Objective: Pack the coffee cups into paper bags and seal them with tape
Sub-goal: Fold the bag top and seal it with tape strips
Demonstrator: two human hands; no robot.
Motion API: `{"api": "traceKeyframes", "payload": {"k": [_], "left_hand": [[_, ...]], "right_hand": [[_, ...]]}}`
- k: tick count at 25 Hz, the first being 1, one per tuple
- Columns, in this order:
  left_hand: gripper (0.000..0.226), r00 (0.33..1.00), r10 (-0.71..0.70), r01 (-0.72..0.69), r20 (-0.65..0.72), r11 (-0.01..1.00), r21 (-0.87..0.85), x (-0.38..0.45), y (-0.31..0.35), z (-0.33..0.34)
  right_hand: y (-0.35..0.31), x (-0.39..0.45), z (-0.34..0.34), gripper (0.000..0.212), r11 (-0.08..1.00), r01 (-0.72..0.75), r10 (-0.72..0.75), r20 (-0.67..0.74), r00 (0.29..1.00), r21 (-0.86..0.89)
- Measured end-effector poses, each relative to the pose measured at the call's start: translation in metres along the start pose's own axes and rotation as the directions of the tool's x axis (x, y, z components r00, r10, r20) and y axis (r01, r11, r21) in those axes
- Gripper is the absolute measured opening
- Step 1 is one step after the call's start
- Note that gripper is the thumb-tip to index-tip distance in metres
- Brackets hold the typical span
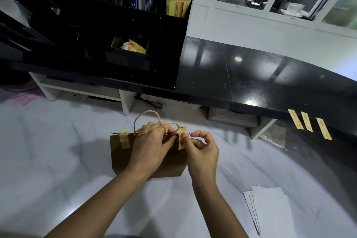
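Paper bag (123,160) upright | left hand (152,141) holds top | right hand (201,150) pinches tape strip (181,137)

White cup on saucer (293,8) behind glass, black organizer (127,58) on dark counter (260,75), white papers (268,206) lower right

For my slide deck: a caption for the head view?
Both hands press a second tape strip over the paper bag top.

One head-worn, wide-angle view

It looks forward and down from above, close over a paper bag (146,156) on a pale counter (58,150), with a dark raised shelf (260,75) farther off.
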State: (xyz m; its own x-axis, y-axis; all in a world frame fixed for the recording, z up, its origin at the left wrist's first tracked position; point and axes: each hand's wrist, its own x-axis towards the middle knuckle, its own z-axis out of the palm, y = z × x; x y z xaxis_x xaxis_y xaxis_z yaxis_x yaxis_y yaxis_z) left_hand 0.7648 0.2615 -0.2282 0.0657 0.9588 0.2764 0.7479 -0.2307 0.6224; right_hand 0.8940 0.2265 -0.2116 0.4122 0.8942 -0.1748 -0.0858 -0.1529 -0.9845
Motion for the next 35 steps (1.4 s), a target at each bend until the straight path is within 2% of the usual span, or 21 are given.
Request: {"api": "traceKeyframes", "payload": {"k": [6, 13, 22, 35], "left_hand": [[0.015, 1.0, 0.003, -0.003, 0.003, 0.999, -0.032, -0.001, -0.001, -0.001], [0.017, 1.0, 0.014, -0.015, -0.019, 0.997, -0.07, -0.002, 0.001, -0.003], [0.027, 0.991, 0.091, -0.095, 0.103, 0.995, 0.034, 0.002, 0.004, -0.006], [0.02, 0.978, 0.077, -0.096, 0.196, 0.991, 0.092, 0.01, 0.01, -0.007]], "right_hand": [[0.007, 0.003, 0.006, 0.031, 0.999, 0.001, -0.005, -0.095, 0.995, -0.049], [0.01, 0.009, 0.008, 0.041, 0.996, -0.06, 0.052, -0.109, 0.993, -0.071], [0.009, 0.013, 0.007, 0.041, 0.989, -0.063, 0.051, -0.089, 0.995, -0.137], [0.013, 0.013, 0.0, 0.032, 0.97, -0.054, 0.051, -0.017, 0.999, -0.236]]}}
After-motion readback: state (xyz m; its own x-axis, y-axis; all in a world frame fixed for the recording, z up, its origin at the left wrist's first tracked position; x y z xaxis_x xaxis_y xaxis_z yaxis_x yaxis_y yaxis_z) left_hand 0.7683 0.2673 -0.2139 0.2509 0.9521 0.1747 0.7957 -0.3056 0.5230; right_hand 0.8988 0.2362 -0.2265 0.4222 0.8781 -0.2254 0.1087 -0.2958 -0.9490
